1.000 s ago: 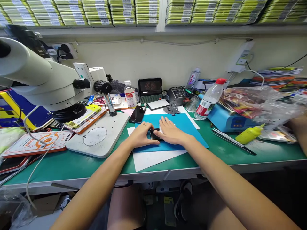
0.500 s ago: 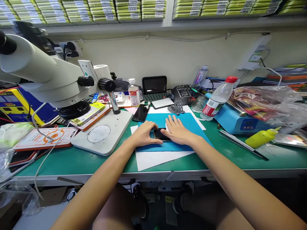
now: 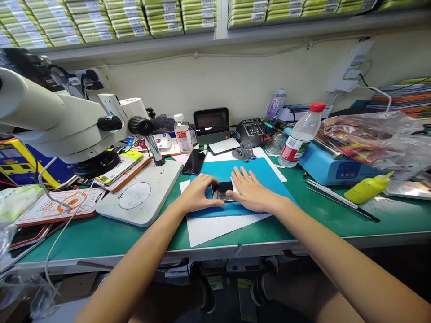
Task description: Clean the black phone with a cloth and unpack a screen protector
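Note:
A phone (image 3: 221, 193) with a dark, shiny screen lies flat on the blue mat (image 3: 215, 169). My left hand (image 3: 198, 193) grips its left end, thumb along the near edge and fingers at the far side. Across the right end of the phone lies my right hand (image 3: 251, 189), flat, with fingers stretched out and slightly apart. A small white patch shows beside the right fingers; what it is I cannot make out. White paper (image 3: 215, 233) sticks out from under the mat. Another black phone (image 3: 194, 161) rests just beyond my left hand.
A microscope (image 3: 50, 121) with its pale base (image 3: 161, 188) stands on the left. To the right are a red-capped bottle (image 3: 301, 134), tweezers (image 3: 340, 199), a yellow squeeze bottle (image 3: 367, 188) and a blue device (image 3: 323, 163). A metal phone stand (image 3: 246, 150) stands behind the mat.
The camera view has tilted and shifted slightly. Both hands stay at the phone in nearly the same pose, and a bright reflection now shows on its screen.

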`<state>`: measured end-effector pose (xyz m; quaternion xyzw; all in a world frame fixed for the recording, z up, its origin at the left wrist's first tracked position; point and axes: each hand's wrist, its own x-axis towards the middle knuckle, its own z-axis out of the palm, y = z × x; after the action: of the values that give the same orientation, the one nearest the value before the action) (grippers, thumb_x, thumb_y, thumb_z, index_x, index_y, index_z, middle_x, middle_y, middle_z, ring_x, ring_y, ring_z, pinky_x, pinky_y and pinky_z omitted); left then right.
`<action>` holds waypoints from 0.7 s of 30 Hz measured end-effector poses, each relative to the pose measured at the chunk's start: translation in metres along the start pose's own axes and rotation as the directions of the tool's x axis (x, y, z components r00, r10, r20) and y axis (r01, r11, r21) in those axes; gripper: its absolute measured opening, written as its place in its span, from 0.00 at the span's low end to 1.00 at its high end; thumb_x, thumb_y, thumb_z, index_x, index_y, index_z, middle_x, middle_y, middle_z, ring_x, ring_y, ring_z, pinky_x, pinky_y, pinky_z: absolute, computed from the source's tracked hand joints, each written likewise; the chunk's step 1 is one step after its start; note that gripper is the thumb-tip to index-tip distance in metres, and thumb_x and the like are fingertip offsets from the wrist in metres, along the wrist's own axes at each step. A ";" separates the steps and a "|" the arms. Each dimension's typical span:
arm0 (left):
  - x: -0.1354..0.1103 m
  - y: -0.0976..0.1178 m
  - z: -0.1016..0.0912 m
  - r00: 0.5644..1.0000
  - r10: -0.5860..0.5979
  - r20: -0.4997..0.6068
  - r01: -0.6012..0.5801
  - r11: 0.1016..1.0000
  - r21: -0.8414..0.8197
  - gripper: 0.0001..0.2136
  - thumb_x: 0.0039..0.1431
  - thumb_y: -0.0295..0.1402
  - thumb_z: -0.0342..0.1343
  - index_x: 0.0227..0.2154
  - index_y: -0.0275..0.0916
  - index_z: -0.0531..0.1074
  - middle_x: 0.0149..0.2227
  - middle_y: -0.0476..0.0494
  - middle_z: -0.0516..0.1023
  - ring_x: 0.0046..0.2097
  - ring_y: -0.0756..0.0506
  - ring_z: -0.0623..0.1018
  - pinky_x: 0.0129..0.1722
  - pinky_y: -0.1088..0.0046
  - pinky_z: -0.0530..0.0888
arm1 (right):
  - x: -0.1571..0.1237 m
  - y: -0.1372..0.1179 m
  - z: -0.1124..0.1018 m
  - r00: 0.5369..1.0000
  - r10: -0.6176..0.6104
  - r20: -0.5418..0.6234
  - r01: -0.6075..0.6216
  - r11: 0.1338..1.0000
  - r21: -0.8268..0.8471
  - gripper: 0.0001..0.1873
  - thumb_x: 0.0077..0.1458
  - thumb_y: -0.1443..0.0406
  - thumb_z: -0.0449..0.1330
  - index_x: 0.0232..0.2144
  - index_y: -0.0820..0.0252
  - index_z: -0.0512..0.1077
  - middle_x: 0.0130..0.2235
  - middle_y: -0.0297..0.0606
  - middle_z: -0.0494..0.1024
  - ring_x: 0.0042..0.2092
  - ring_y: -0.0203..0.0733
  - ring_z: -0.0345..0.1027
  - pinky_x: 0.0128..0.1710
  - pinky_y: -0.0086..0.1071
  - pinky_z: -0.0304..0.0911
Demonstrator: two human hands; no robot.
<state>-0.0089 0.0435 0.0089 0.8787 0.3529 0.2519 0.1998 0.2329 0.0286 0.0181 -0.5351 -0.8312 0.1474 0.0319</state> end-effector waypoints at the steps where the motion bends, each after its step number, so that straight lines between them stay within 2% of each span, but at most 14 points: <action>1: 0.000 0.001 0.000 1.000 -0.002 -0.002 0.002 1.000 -0.004 0.27 0.52 0.56 0.63 0.46 0.42 0.69 0.46 0.42 0.75 0.49 0.38 0.72 0.50 0.61 0.70 | 0.002 -0.003 -0.002 1.000 0.013 0.007 -0.013 1.000 -0.002 0.54 0.58 0.35 0.35 0.71 0.68 0.41 0.73 0.48 0.33 0.72 0.59 0.19 0.69 0.57 0.26; 7: 0.001 0.004 0.001 1.000 -0.009 0.005 0.009 1.000 -0.009 0.26 0.53 0.54 0.63 0.47 0.43 0.69 0.48 0.41 0.75 0.50 0.39 0.72 0.51 0.59 0.70 | 0.007 -0.013 -0.001 0.998 -0.019 -0.058 0.018 0.999 -0.029 0.55 0.58 0.35 0.33 0.70 0.72 0.44 0.72 0.53 0.37 0.72 0.60 0.21 0.69 0.57 0.29; 12: 0.003 0.006 0.003 1.000 -0.020 -0.002 0.020 1.000 0.015 0.26 0.52 0.53 0.64 0.48 0.43 0.69 0.48 0.41 0.75 0.50 0.38 0.72 0.51 0.59 0.70 | 0.005 -0.009 0.005 0.992 -0.057 -0.113 0.057 0.998 0.000 0.53 0.58 0.35 0.33 0.71 0.68 0.43 0.73 0.52 0.39 0.72 0.60 0.23 0.69 0.59 0.32; 15: 0.005 0.008 0.005 1.000 -0.004 -0.008 0.005 0.999 0.049 0.27 0.52 0.53 0.65 0.49 0.43 0.69 0.49 0.41 0.75 0.50 0.38 0.73 0.51 0.59 0.71 | 0.005 -0.009 0.007 0.991 -0.071 -0.117 0.072 0.997 0.001 0.54 0.58 0.34 0.33 0.70 0.70 0.45 0.72 0.54 0.39 0.72 0.61 0.25 0.69 0.59 0.33; 21: 0.008 0.013 0.009 1.000 0.019 0.009 -0.020 0.993 0.119 0.32 0.54 0.52 0.63 0.59 0.45 0.65 0.53 0.39 0.72 0.51 0.38 0.72 0.55 0.56 0.69 | 0.001 -0.009 0.009 0.973 -0.147 -0.180 0.150 0.989 0.002 0.55 0.58 0.35 0.32 0.70 0.72 0.44 0.72 0.55 0.42 0.72 0.59 0.28 0.70 0.56 0.33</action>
<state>0.0082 0.0387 0.0111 0.8934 0.3578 0.2289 0.1462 0.2221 0.0241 0.0118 -0.4823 -0.8614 0.1025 0.1217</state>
